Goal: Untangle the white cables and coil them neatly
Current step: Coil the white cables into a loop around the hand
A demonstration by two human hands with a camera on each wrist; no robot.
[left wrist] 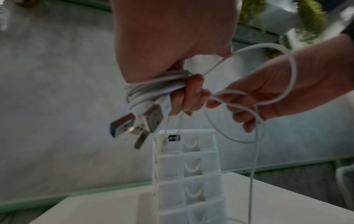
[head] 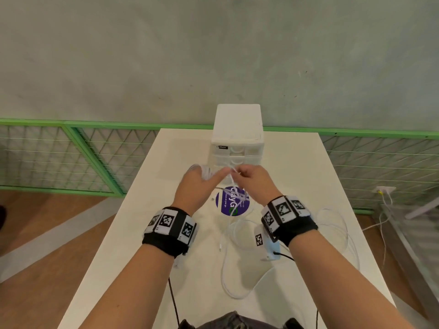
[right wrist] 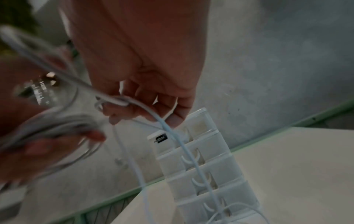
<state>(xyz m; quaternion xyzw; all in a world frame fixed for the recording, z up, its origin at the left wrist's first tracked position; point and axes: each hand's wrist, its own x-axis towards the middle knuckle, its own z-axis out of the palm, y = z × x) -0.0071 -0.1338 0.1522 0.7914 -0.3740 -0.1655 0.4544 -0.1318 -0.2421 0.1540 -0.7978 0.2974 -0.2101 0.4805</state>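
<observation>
My left hand (head: 200,180) (left wrist: 184,97) grips a wound bundle of white cables (left wrist: 153,91) above the table. Several metal USB plugs (left wrist: 138,122) stick out below the bundle. My right hand (head: 251,178) (right wrist: 138,106) is close beside it and pinches a thin white cable (right wrist: 172,133) that loops over the hand (left wrist: 291,72) and hangs down to the table. More loose white cable (head: 228,276) lies in loops on the table near my wrists.
A white plastic drawer unit (head: 237,136) stands at the table's far edge, just behind my hands. A round purple sticker (head: 234,203) lies on the white table (head: 142,233) under my hands. A green mesh fence (head: 71,157) runs behind the table.
</observation>
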